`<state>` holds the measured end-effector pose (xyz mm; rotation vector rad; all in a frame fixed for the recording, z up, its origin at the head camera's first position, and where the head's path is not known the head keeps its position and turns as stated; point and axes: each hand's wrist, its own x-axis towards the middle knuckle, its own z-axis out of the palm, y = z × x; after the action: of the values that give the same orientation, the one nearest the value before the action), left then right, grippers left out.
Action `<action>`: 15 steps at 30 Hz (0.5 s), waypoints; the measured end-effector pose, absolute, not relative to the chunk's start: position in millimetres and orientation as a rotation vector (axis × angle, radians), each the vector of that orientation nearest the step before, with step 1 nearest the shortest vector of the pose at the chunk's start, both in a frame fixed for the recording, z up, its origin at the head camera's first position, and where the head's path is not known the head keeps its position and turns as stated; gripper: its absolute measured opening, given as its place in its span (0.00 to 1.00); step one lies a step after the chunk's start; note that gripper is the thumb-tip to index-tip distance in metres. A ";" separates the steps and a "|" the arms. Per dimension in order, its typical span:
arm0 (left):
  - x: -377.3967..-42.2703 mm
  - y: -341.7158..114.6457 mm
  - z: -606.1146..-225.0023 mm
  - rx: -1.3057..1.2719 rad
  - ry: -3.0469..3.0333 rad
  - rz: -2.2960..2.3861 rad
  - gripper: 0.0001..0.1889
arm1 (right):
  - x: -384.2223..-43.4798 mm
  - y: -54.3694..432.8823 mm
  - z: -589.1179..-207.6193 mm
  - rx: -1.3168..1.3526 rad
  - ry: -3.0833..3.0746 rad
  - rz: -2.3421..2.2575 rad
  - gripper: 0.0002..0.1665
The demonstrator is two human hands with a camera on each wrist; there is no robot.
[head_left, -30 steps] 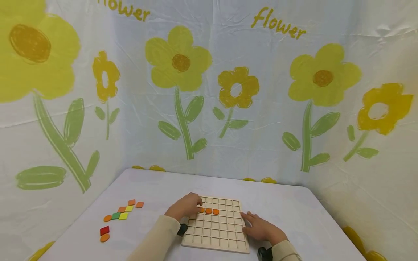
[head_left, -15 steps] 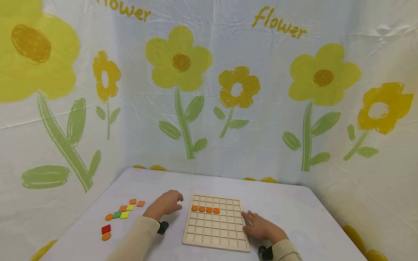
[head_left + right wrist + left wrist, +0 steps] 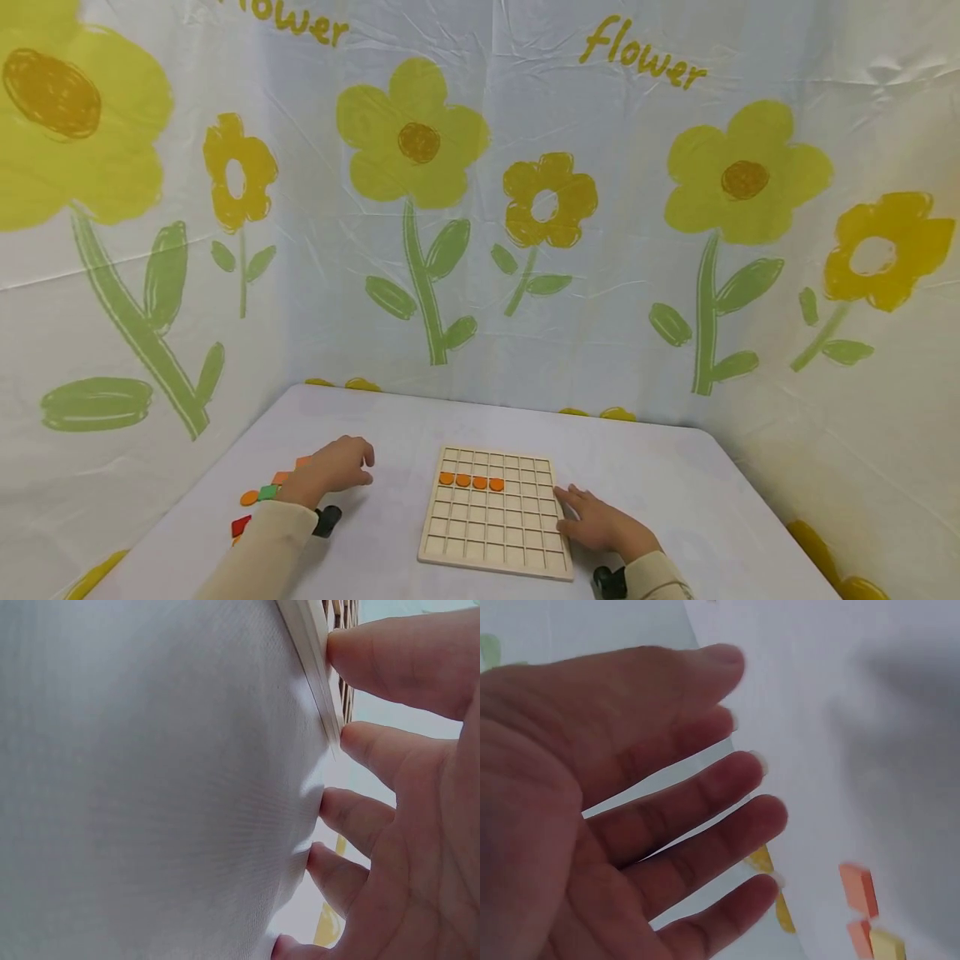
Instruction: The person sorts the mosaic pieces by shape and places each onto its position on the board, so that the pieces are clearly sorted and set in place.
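A pale wooden grid board (image 3: 495, 533) lies on the table, with a row of round orange pieces (image 3: 463, 481) in its left cells near the far side. My left hand (image 3: 333, 468) hovers left of the board, over the loose coloured pieces, and partly hides them. In the left wrist view its fingers (image 3: 705, 780) are spread and loosely bent, with nothing in them. My right hand (image 3: 603, 523) rests at the board's right edge. The right wrist view shows its thumb and a finger touching the board's side (image 3: 319, 667), the other fingertips on the table.
Loose pieces lie at the table's left: an orange disc (image 3: 249, 497), a green square (image 3: 267, 492) and a red square (image 3: 240, 525). Orange and yellow squares (image 3: 887, 945) show in the left wrist view. A flower-printed curtain (image 3: 600, 333) encloses the white table (image 3: 637, 458).
My left hand has let go of an orange disc at the row's left end and moved left, away from the board, over the loose pieces. My right hand has stayed at the board's edge.
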<state>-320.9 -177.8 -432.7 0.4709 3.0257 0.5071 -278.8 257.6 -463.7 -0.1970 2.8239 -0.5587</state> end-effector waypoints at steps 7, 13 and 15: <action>-312.4 -209.5 -428.4 0.446 2.968 0.532 0.07 | -277.5 257.1 -461.3 -0.183 2.817 -0.558 0.36; -303.3 -227.5 -425.0 0.436 2.951 0.525 0.08 | -277.1 256.8 -461.3 -0.183 2.816 -0.557 0.37; -300.2 -233.5 -425.5 0.445 2.957 0.524 0.08 | -277.6 256.9 -461.8 -0.184 2.816 -0.551 0.37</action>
<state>-300.2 -233.5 -425.5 0.4449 2.9566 0.5241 -277.6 256.9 -461.8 -0.1845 2.8163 -0.5507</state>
